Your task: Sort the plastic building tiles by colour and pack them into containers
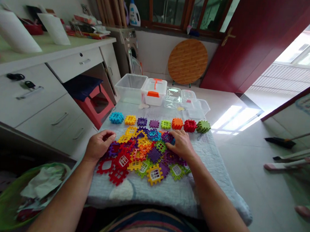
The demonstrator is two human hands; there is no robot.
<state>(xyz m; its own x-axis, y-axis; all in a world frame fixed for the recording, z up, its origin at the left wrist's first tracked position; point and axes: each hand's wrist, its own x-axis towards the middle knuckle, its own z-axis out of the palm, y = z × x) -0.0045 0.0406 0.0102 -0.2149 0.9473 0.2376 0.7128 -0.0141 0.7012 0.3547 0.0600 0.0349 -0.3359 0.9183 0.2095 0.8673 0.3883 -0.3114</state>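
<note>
A heap of colourful plastic interlocking tiles with notched edges [141,150] lies on the cloth-covered table. At its left edge is my left hand [99,145], its fingers curled and thumb and fingertips close together, with nothing visible in them. My right hand [183,143] reaches over the right side, thumb and fingers around a dark purple tile [166,137]. Red tiles [118,176] and a yellow tile with a white window insert [155,174] lie nearest me. Behind the heap runs a row of stacks sorted by colour, from a blue stack [116,118] to an olive-green stack [204,126].
At the table's far end stand an open clear bin [131,89], a lidded box with orange clasps [154,92] and clear containers [173,97]. A red stool [91,100] and drawers [55,119] are at the left, with a green basket [3,207] below.
</note>
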